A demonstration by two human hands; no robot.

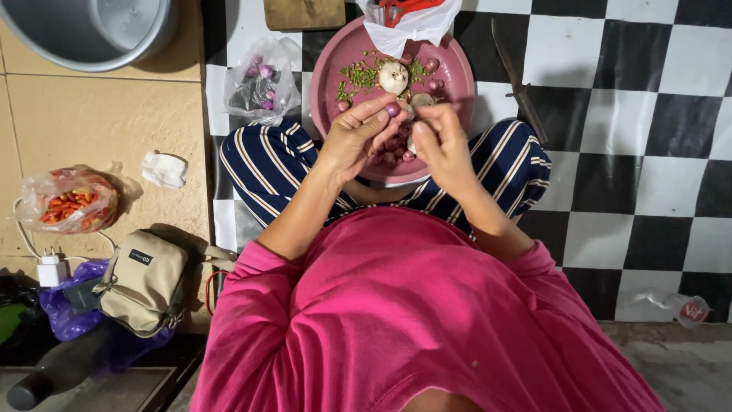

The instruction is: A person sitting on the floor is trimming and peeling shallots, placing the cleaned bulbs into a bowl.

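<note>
I sit cross-legged on a checkered floor over a round pink plate. My left hand pinches a small purple shallot between thumb and fingers. My right hand is curled right beside it, its fingertips touching the same shallot; whether it also holds a tool I cannot tell. On the plate lie a whole garlic bulb, green chilli pieces, and several small shallots, some hidden under my hands.
A clear bag of shallots lies left of the plate. A knife rests on the floor to its right. A white plastic bag, a metal basin, a bag of red chillies, a crumpled tissue and a beige pouch surround me.
</note>
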